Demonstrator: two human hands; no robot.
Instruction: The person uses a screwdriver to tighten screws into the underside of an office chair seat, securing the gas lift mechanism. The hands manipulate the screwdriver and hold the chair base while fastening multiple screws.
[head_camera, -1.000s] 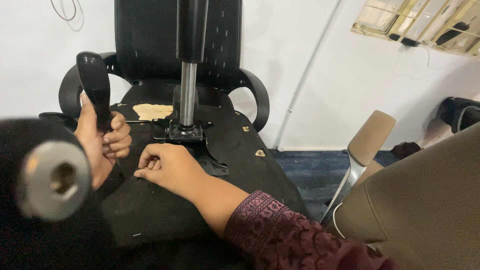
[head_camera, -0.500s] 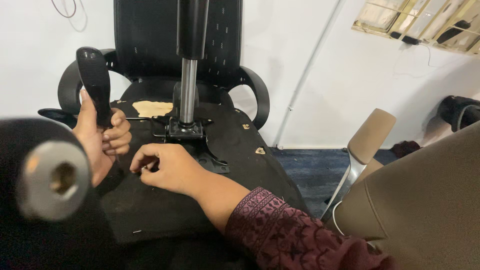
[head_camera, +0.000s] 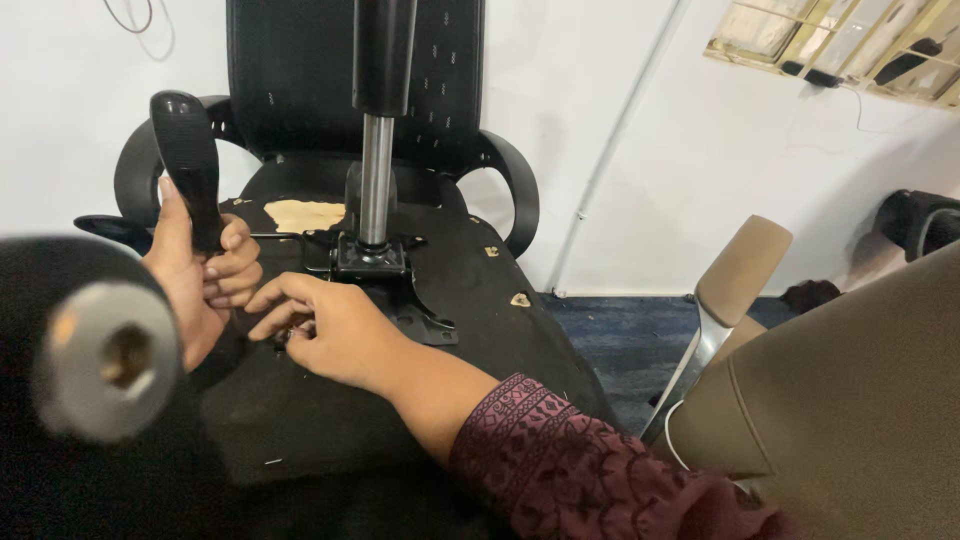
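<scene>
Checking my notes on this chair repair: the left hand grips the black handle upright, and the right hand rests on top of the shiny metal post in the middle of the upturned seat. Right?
Not quite. In the head view the right hand rests on the black underside of the seat, below and left of the metal post, not on top of it. The left hand does grip the black handle upright.

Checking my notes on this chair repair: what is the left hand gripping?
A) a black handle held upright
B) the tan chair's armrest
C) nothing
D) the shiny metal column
A: the left hand is closed round a black handle that stands upright, clear of the metal column.
</scene>
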